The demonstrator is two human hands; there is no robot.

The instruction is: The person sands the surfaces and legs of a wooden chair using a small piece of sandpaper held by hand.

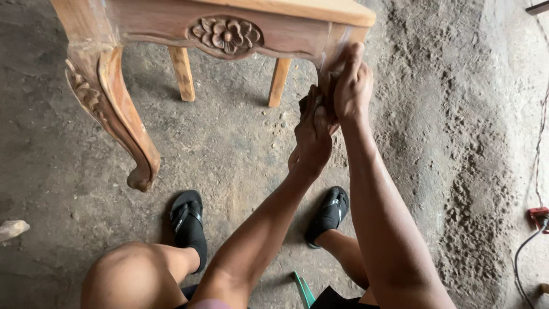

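The ground was a rough grey concrete floor (pixel 240 149), dusty and stained, with a broad band of loose, crumbly dirt and sawdust (pixel 457 171) running down the side to the right of the hands. Far to the left of the hands, at the edge of view, lay a small pale stone-like lump (pixel 11 229). Up and to the left of the hands stood an unfinished light-brown carved wooden table (pixel 229 23), its apron bearing a carved flower rosette (pixel 227 35). Its curved, carved front leg (pixel 123 126) swept down to a scrolled foot on the floor, well apart from the hands, and two plain straight back legs (pixel 183 71) showed behind. Below the hands, the person's feet rested in black sandals (pixel 189 220) on the concrete, and a bare knee rose at the lower left.

The left hand (pixel 311 134) was curled closed around the table's other front leg (pixel 327 86), which was almost wholly hidden by the hands. Just beside and above it, touching, the right hand (pixel 351 86) pressed against the top of that same leg below the table's corner, fingers bent over the wood; whether it held anything could not be told.

Near the person's lap, below the hands, a thin green strip (pixel 304 289) poked up. Far right of the hands, a small red object (pixel 537 217) with a grey cable (pixel 523 252) lay on the floor.
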